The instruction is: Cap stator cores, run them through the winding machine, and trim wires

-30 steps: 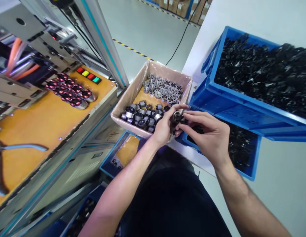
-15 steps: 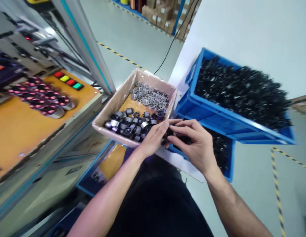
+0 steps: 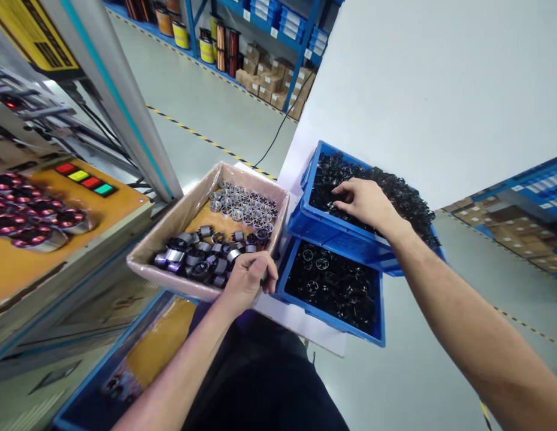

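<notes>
My left hand (image 3: 252,276) is closed at the near right corner of a lined carton (image 3: 158,240). Its fingers curl inward, and whatever they hold is hidden. Inside the carton, bare silvery metal rings (image 3: 249,206) stand in rows at the back, and metal cores with black end pieces (image 3: 200,269) lie heaped in front. My right hand (image 3: 366,202) reaches into the upper blue bin (image 3: 336,230), with bent fingers apart at the surface of a heap of small black plastic parts (image 3: 332,173). I see nothing between its fingertips.
A lower blue bin (image 3: 380,311) with black parts and a few pale rings sits in front of the upper one. Left is an orange machine table (image 3: 94,209) with copper-wound cores (image 3: 36,209) and coloured buttons (image 3: 86,179). A metal post (image 3: 114,102) rises beside the carton.
My hands were together beside the carton and have separated. The right hand has gone forward and right into the upper bin; the left stays by the carton. The view has shifted too.
</notes>
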Motion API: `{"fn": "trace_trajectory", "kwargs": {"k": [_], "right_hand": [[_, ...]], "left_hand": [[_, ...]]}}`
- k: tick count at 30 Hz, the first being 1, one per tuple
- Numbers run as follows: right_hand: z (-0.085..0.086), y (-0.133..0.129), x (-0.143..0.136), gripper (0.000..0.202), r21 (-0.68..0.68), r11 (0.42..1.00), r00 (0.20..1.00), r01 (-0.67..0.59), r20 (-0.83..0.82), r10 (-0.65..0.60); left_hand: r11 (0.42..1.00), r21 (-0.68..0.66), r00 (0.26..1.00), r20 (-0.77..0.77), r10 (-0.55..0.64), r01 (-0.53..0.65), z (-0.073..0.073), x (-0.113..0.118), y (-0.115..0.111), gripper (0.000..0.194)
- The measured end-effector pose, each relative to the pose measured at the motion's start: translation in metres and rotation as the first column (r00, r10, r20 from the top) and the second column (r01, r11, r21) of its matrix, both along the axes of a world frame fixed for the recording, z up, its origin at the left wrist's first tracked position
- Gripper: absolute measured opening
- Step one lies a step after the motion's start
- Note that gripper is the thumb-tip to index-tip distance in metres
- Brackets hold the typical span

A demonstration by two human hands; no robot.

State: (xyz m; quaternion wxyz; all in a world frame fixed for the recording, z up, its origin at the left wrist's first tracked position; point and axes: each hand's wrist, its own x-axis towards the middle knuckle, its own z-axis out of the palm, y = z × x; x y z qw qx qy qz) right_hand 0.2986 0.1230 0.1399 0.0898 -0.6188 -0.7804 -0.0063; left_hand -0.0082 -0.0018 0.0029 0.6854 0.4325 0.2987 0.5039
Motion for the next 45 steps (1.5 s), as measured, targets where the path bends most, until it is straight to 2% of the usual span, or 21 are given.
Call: {"fn": "trace_trajectory", "kwargs": {"k": [2, 4, 6, 8, 10, 12, 15, 17, 20, 22, 24, 26, 29, 33, 40, 43, 45], "right_hand": [[-0.004, 0.0, 0.0, 0.022, 0.008, 1.0, 1.0, -0.002, -0.007, 0.002], [-0.003, -0.006, 0.003, 0.029, 0.055, 0.998, 0.998, 0.006, -0.068, -0.003], [0.0, -0.014, 0.007, 0.036, 0.156, 0.987, 0.981, 0.047, -0.195, -0.016], [0.005, -0.027, 0.005, 0.039, 0.269, 0.956, 0.933, 0.12, -0.36, -0.016], [0.007, -0.047, -0.009, 0.036, 0.331, 0.93, 0.871, 0.158, -0.491, 0.027], [0.004, -0.074, -0.035, 0.031, 0.33, 0.94, 0.819, 0.09, -0.562, 0.119], [-0.017, -0.114, -0.085, 0.03, 0.219, 0.966, 0.757, -0.137, -0.606, 0.245], [-0.04, -0.132, -0.111, 0.039, 0.116, 0.97, 0.7, -0.215, -0.674, 0.236], [-0.077, -0.144, -0.133, 0.042, 0.009, 0.985, 0.544, -0.174, -0.833, 0.103], [-0.093, -0.147, -0.137, 0.039, -0.03, 0.993, 0.415, -0.117, -0.91, 0.021], [-0.099, -0.151, -0.138, 0.04, -0.061, 0.994, 0.317, -0.093, -0.948, -0.028], [-0.099, -0.155, -0.138, 0.038, -0.076, 0.992, 0.264, -0.098, -0.963, -0.048], [-0.095, -0.161, -0.139, 0.03, -0.05, 0.995, 0.276, -0.09, -0.961, -0.023], [-0.093, -0.163, -0.139, 0.031, 0.019, 0.999, 0.374, -0.03, -0.927, 0.029], [-0.086, -0.163, -0.129, 0.029, 0.022, 0.995, 0.548, -0.093, -0.833, 0.069], [-0.085, -0.166, -0.135, 0.029, 0.03, 0.997, 0.579, -0.073, -0.813, 0.067], [-0.084, -0.168, -0.139, 0.027, 0.074, 0.995, 0.627, -0.066, -0.773, 0.099]], "left_hand": [[0.999, -0.034, 0.998, 0.048, 0.03, -0.028, -0.001, 0.0, 0.001, 0.072], [0.994, -0.109, 0.992, 0.129, 0.002, 0.012, 0.002, 0.0, 0.002, 0.07], [0.978, -0.192, 0.98, 0.197, -0.04, 0.078, 0.006, -0.001, 0.003, 0.071], [0.967, -0.224, 0.977, 0.199, -0.078, 0.123, 0.01, -0.001, 0.004, 0.066], [0.968, -0.21, 0.98, 0.171, -0.102, 0.137, 0.011, 0.0, 0.004, 0.062], [0.961, -0.228, 0.975, 0.188, -0.117, 0.159, 0.011, 0.002, 0.004, 0.063], [0.938, -0.28, 0.959, 0.252, -0.133, 0.203, 0.007, 0.006, 0.004, 0.061], [0.934, -0.293, 0.96, 0.246, -0.135, 0.207, 0.003, 0.007, 0.003, 0.059], [0.936, -0.299, 0.967, 0.227, -0.12, 0.186, 0.0, 0.008, 0.003, 0.06], [0.937, -0.293, 0.962, 0.247, -0.117, 0.189, 0.001, 0.007, 0.002, 0.06], [0.938, -0.286, 0.955, 0.273, -0.117, 0.197, 0.004, 0.006, 0.001, 0.058], [0.937, -0.284, 0.951, 0.284, -0.121, 0.205, 0.007, 0.006, 0.001, 0.054], [0.939, -0.258, 0.942, 0.302, -0.144, 0.226, 0.008, 0.006, 0.001, 0.048], [0.945, -0.199, 0.933, 0.306, -0.191, 0.259, 0.002, 0.007, 0.0, 0.049], [0.956, -0.145, 0.955, 0.193, -0.227, 0.257, -0.006, 0.008, 0.0, 0.064], [0.963, -0.126, 0.967, 0.123, -0.225, 0.24, -0.006, 0.01, -0.001, 0.066], [0.963, -0.11, 0.969, 0.067, -0.239, 0.246, -0.006, 0.008, -0.003, 0.067]]}}
